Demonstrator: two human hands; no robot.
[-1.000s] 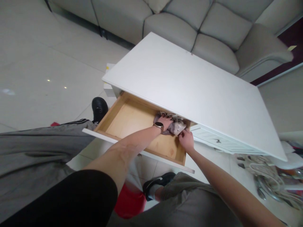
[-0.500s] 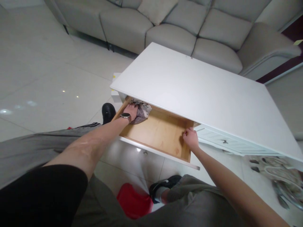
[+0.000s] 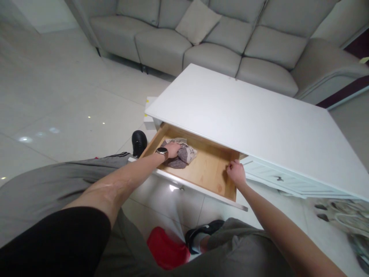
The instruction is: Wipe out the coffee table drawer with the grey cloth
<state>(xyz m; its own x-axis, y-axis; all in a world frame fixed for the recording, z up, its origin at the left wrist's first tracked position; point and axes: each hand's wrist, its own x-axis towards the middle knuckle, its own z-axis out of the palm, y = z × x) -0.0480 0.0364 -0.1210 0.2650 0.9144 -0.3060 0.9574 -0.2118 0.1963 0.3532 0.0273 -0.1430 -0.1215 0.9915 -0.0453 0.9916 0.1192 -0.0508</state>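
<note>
The pulled-out wooden drawer [image 3: 211, 169] of a white coffee table shows its bare bottom on the right. Inside it, on the left, lies a crumpled grey-brown and beige patterned cloth [image 3: 184, 156]. My left hand [image 3: 173, 149], with a watch at the wrist, presses down on this cloth with the fingers bent into it; the fingertips are partly hidden in its folds. At the drawer's right side wall, near the table front, my right hand [image 3: 236, 172] has its fingers curled over the top edge.
The white coffee table [image 3: 245, 104] stands ahead, with a grey sofa [image 3: 164, 42] behind it. A shut drawer front [image 3: 276, 178] is on the right. A red stool [image 3: 167, 248] is below, between my legs. A white box [image 3: 150, 122] stands beside the table's left end.
My left hand has drawn the cloth from the drawer's back left corner toward its front and slightly right. My right hand stays on the side wall. The view has tilted up slightly.
</note>
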